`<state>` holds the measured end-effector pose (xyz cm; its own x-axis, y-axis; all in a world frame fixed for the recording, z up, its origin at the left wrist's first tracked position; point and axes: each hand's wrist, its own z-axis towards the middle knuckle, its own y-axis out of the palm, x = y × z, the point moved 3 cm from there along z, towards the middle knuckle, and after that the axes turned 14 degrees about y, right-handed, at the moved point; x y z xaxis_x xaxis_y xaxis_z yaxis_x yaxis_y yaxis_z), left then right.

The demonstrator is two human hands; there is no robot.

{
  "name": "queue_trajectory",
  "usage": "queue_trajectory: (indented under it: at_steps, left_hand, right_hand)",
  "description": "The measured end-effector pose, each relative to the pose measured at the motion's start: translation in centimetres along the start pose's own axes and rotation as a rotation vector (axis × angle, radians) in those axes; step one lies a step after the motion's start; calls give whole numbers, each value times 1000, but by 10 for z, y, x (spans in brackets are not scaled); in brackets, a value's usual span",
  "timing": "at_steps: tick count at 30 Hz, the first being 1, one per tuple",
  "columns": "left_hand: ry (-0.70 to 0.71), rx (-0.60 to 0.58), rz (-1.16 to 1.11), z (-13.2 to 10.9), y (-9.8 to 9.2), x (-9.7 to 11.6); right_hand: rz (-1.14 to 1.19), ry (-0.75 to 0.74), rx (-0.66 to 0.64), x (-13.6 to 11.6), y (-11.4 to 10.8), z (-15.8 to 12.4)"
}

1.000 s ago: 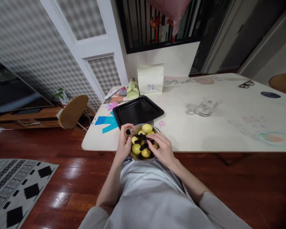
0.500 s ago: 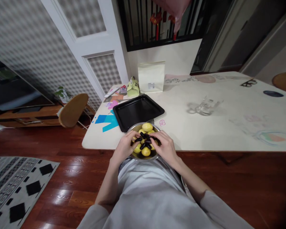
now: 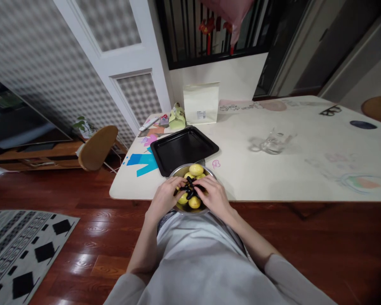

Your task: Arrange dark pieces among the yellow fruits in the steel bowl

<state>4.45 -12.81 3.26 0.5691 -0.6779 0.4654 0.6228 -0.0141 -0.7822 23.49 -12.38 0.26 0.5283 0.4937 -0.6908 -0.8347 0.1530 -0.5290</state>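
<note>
A metal bowl [image 3: 178,169] stands at the near edge of the pale table [image 3: 288,178], right in front of me. It holds several yellow round fruits [image 3: 196,169] and several small dark elongated pieces [image 3: 190,187] lying on top of them. My left hand [image 3: 165,198] and my right hand [image 3: 214,197] both reach into the bowl from the near side. Their fingertips close together on the dark pieces at the bowl's middle. An empty black baking tray [image 3: 184,148] lies just behind the bowl.
A cream paper bag [image 3: 201,103] and a green pouch [image 3: 177,117] stand at the table's far left. A glass jug [image 3: 273,143] sits mid-table. Glasses [image 3: 330,111] and a dark dish [image 3: 363,124] lie far right. A wooden chair [image 3: 97,147] stands left of the table.
One second ago my left hand held a dark piece at the bowl's left rim. It has moved inward, and both hands now meet over the dark pieces in the bowl.
</note>
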Motion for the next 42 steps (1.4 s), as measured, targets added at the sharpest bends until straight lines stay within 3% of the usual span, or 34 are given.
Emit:
queue_trajectory:
  at_steps: [7, 18, 27, 32, 42]
  left_hand:
    - [8, 42, 1, -2, -5, -3]
    - [-1, 61, 45, -6, -10, -14]
    - [12, 26, 67, -5, -14, -9]
    - [70, -41, 8, -1, -4, -4]
    - [105, -31, 30, 6, 19, -17]
  right_hand:
    - [-15, 6, -16, 0, 4, 0]
    - [-65, 38, 82, 12, -26, 2]
    - [-97, 41, 104, 16, -35, 4]
    - [-143, 45, 40, 16, -33, 5]
    - [-311, 21, -285, 9, -33, -1]
